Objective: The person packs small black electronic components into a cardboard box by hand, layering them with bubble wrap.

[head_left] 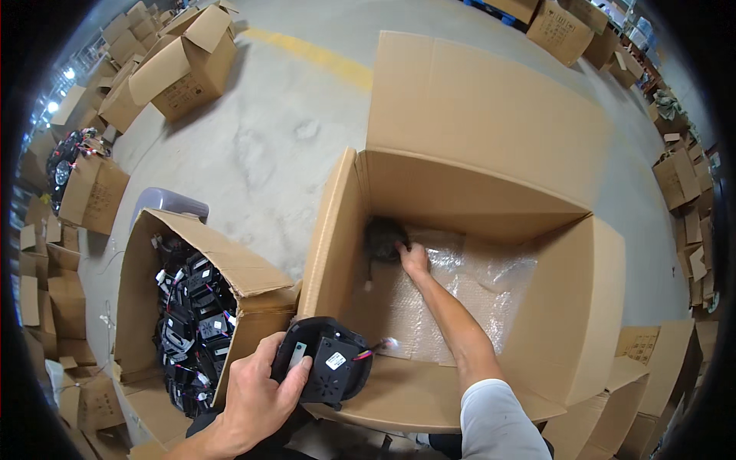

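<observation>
My left hand (264, 383) grips a black plastic housing (334, 368) with a rounded edge, a boxy module, a small white label and coloured wires. It is held over the near left wall of the large open cardboard box (483, 180). Down inside that box, at the far left corner, my right hand (415, 259) is closed on the edge of a dark rounded part (385, 238). This part is partly blurred, and a thin lead seems to hang from it. Beneath lies clear bubble wrap (441, 307) on the box's bottom.
To the left, a smaller open carton (257, 268) holds several similar black housings (203, 322) with wires. A grey plastic object (172, 201) stands behind it. Stacks of cardboard boxes line both sides. One open box (192, 73) stands at the far left, near a yellow floor line (314, 52).
</observation>
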Tool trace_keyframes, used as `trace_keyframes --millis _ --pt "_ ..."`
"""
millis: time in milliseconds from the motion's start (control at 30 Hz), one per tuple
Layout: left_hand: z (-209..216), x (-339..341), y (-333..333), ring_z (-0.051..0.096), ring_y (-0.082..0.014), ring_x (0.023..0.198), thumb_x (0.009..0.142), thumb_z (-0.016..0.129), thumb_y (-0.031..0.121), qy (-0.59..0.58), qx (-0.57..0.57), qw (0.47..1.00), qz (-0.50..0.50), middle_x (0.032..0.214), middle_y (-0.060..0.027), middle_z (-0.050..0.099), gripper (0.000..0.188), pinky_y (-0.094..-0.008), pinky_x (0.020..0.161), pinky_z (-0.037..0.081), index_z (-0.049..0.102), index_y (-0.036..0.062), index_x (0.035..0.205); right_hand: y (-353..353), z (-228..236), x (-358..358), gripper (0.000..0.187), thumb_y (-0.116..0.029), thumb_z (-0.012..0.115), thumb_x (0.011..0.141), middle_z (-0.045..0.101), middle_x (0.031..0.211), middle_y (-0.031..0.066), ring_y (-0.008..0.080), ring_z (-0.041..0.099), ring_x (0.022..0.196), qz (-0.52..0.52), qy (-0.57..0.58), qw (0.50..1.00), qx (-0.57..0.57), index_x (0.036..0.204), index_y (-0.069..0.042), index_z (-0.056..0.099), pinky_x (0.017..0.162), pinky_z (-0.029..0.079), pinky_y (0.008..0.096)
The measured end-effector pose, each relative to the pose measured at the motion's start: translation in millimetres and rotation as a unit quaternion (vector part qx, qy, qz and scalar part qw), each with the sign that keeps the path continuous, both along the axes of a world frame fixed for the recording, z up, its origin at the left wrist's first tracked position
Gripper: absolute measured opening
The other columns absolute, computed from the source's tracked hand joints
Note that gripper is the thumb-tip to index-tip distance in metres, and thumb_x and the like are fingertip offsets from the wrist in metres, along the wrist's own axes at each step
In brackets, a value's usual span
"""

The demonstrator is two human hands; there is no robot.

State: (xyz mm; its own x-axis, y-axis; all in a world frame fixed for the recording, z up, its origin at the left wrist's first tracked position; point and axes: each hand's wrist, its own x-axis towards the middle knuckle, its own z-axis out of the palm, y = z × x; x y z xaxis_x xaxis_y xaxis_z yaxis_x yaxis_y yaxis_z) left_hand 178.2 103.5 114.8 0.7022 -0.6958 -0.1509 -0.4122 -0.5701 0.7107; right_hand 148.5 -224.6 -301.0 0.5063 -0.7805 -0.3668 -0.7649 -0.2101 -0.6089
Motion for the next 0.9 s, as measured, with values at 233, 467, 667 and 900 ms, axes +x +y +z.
trace_keyframes --millis 233,467,667,900 --pt "-15 19 3 0.075 -0.0310 0.080 0.093 0.068 0.011 0.021 -0.014 0.996 0.084 0.089 -0.0258 0.073 0.038 -0.0373 0.072 0.057 0.060 -0.0102 0.123 33 151 15 0.051 -0.040 0.073 0.093 0.070 0.106 0.0219 0.0369 0.069 0.095 0.063 -0.358 0.930 0.048 0.117 0.004 0.066 0.083 0.056 0.0421" --pt "-34 19 -5 0.074 -0.0268 0.079 0.097 0.065 0.019 0.116 -0.060 0.988 0.080 0.097 -0.0242 0.074 0.044 -0.0379 0.075 0.057 0.057 -0.0118 0.127 147 338 -67 0.055 -0.029 0.070 0.081 0.066 0.120 0.0221 0.0368 0.065 0.113 0.519 -0.345 0.685 -0.377 0.121 0.008 0.062 0.097 0.053 0.0508" --pt "-43 -17 7 0.071 -0.0357 0.095 0.099 0.062 0.034 -0.124 -0.056 0.941 -0.310 0.116 -0.0220 0.067 0.060 -0.0426 0.087 0.055 0.046 -0.0062 0.141 65 278 -83 0.049 -0.028 0.076 0.088 0.072 0.113 0.0149 0.0247 0.071 0.098 0.233 -0.197 0.934 0.186 0.123 0.004 0.064 0.087 0.056 0.0375" --pt "-72 -45 16 0.070 -0.0301 0.099 0.086 0.059 0.008 -0.050 0.189 0.838 -0.509 0.100 -0.0113 0.070 0.025 -0.0414 0.092 0.051 0.063 0.0026 0.110 -49 74 -119 0.038 -0.017 0.071 0.097 0.069 0.122 0.0153 0.0243 0.068 0.112 -0.153 -0.380 0.788 0.460 0.126 0.004 0.060 0.104 0.054 0.0407"
